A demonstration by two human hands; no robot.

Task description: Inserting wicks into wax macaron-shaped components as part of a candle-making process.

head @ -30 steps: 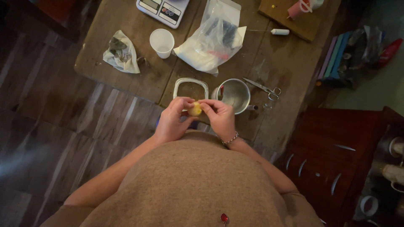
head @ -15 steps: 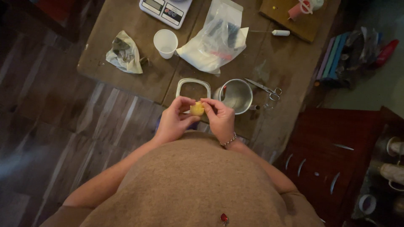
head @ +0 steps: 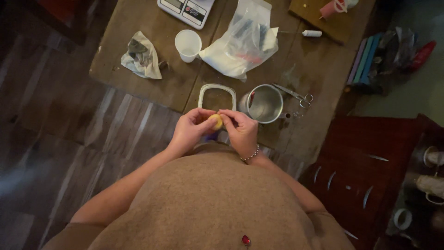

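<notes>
Small yellow lump (head: 216, 121) pinched between both hands, above the near tabletop (head: 152, 78) edge.

Left hand (head: 190, 130) and right hand (head: 240, 129) each close a fingertip grip on it. Lump is roundish, pale yellow, mostly hidden; long axis and pointing direction cannot be told. White rounded frame (head: 217, 96) and metal mug (head: 265, 103) lie just beyond.

- A kitchen scale (head: 186, 8) sits at the far edge of a worn wooden table (head: 138, 88).
- A white cup (head: 188, 45) stands between a crumpled cloth (head: 141, 61) and a plastic bag (head: 243, 44).
- Scissors (head: 293, 95) lie just beside a metal mug (head: 264, 103).
- A white-rimmed container (head: 217, 96) rests near the mug.
- A dark red cabinet (head: 365, 162) stands to the right.
</notes>
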